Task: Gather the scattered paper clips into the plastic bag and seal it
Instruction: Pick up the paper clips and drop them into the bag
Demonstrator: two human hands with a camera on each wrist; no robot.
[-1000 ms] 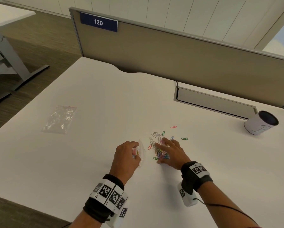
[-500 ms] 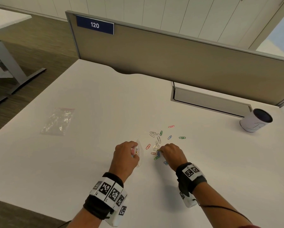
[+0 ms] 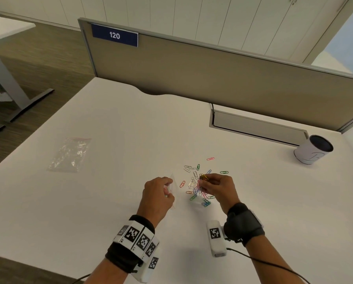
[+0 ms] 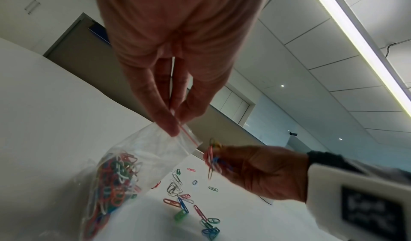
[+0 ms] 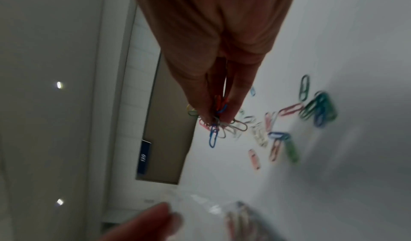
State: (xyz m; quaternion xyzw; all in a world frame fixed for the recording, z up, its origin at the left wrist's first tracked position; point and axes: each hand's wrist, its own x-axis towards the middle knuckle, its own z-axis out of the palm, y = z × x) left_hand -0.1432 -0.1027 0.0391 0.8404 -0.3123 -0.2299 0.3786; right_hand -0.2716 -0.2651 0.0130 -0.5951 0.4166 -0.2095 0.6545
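My right hand (image 3: pixel 217 186) just lifted off the desk pinching a bunch of clips (image 4: pixel 212 156) — next to the bag (image 4: pixel 124 171) (mouth pinched in left hand (image 3: pixel 158 193), approx. half full) — drop-in's next.

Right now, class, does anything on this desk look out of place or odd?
Yes: a white cup lies tipped on its side at the desk's far right. A second clear bag lies unused at the left.
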